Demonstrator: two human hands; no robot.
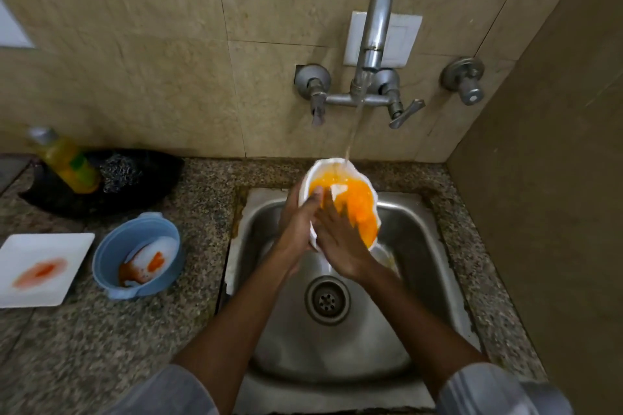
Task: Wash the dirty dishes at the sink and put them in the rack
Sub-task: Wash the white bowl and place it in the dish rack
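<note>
Head view over the stainless steel sink [397, 320]: the left hand [298, 222], its grip clamped on a white, orange-stained scalloped bowl [357, 202], tilts it under the running tap [374, 44] while the right hand [340, 239], fingers spread, rubs the inside so residue drains.

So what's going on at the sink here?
A person is rinsing a white dish smeared with orange sauce under the running tap. The left hand holds its rim over the sink while the right hand rubs the inside. A stained square plate and a blue bowl wait unwashed on the counter to the left.
</note>
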